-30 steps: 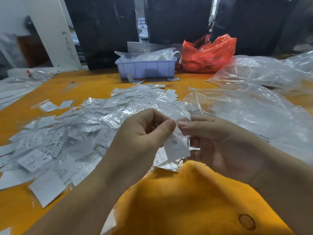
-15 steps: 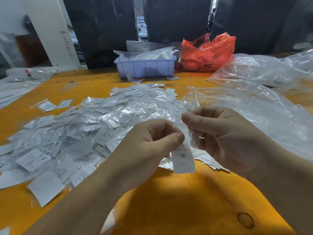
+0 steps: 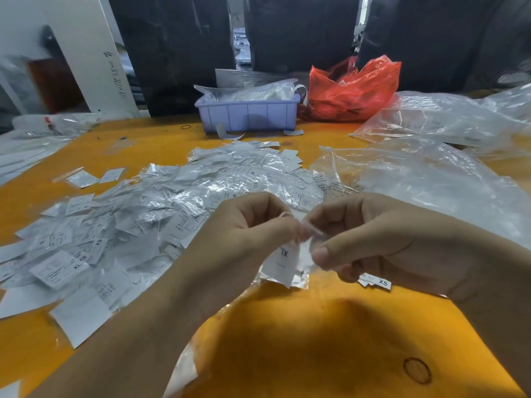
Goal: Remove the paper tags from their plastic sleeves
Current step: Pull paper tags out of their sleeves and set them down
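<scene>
Our hands closed together since 0.5 s ago | left hand (image 3: 244,239) pinched XL tag (image 3: 283,261) | right hand (image 3: 382,242) fingers gripped sleeve (image 3: 309,251) | extraction likely underway, frame centre

Probably garment workshop (size tags (image 3: 120,225) heaped)

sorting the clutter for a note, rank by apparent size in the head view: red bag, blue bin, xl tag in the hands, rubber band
1-2. red bag and blue bin: look alike, unranked
3. XL tag, enlarged by nearness
4. rubber band

held tag (image 3: 283,261): "XL" | tag under right hand (image 3: 383,282): "XS" | pile tag (image 3: 57,268): "XL"
</scene>
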